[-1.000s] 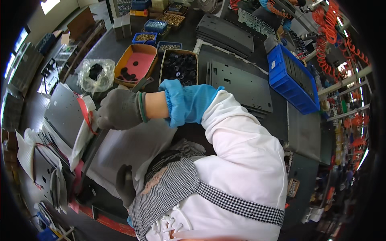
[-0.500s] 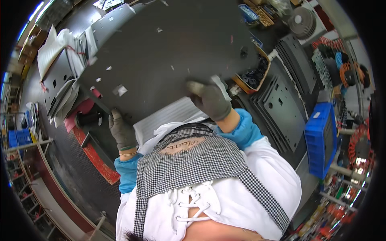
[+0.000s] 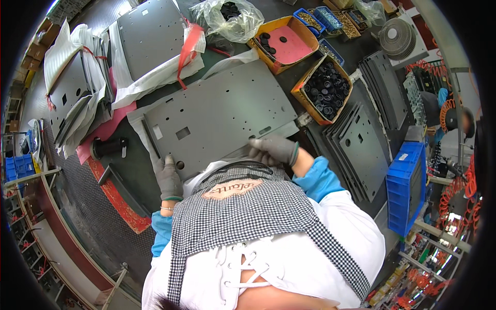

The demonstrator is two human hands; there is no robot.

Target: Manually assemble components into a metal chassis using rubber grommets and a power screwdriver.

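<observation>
Lowered since earlier, the perforated metal panel (image 3: 217, 121) lay with left hand (image 3: 168, 181) at its corner, right hand (image 3: 278, 150) alongside, both grips unclear.

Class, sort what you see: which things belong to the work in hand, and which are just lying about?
In use, judging by the hands:
- grey panel
- left hand
- right hand

Apparently lying about:
- fan
- blue crate
- clear plastic bag
</observation>
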